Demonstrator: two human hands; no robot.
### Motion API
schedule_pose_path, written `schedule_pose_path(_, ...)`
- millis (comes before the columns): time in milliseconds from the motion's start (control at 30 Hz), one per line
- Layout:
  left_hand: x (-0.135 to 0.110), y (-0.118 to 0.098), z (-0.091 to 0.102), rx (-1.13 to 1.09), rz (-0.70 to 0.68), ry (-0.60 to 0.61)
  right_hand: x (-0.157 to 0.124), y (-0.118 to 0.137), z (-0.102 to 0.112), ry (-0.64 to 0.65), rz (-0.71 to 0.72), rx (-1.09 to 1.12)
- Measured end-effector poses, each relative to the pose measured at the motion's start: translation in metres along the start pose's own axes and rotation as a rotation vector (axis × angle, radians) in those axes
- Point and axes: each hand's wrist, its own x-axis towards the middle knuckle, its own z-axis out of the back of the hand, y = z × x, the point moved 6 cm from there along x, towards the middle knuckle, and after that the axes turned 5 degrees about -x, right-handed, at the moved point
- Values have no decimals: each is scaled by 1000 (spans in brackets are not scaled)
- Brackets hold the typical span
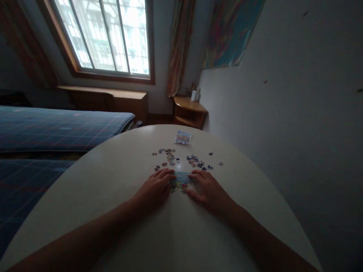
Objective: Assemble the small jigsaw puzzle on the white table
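A partly joined jigsaw puzzle [182, 176] lies flat in front of me on the round white table [127, 158]. Its upper part is light blue with white shapes, and its lower edge is green and uneven. My left hand [155, 185] rests at the puzzle's left side, fingers stretched out and their tips on its edge. On the right side my right hand [208, 189] touches the opposite edge, its thumb spread from the fingers near the lower corner. Loose puzzle pieces lie just beyond, in a left cluster [170, 155] and a right cluster [194, 160].
Farther back on the table is a small square picture packet [183, 137]. Single pieces [221, 163] lie out to the right. A bed with a blue plaid mattress [56, 126] stands at left, a wooden corner shelf [190, 105] behind, a wall at right.
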Motion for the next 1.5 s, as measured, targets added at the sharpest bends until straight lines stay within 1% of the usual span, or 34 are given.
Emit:
schedule_pose_path(133, 0, 1, 0, 1, 7, 3, 0, 0, 0, -9, 5, 4)
schedule_pose_path(300, 0, 1, -1, -5, 3, 2, 0, 0, 0, 14, -2, 7)
schedule_pose_path(1000, -1, 2, -1, -8, 13, -12, 1, 1, 1, 43, -15, 0)
schedule_pose_path(1200, -1, 2, -1, -14, 10, -7, 1, 0, 0, 16, -2, 4)
schedule_pose_path(1367, -1, 3, 1, -33, 47, -19, 0, 0, 1, 19, 0, 2)
schedule_pose_path(1500, -1, 4, 1, -36, 34, -34, 0, 0, 1, 24, 11, 16)
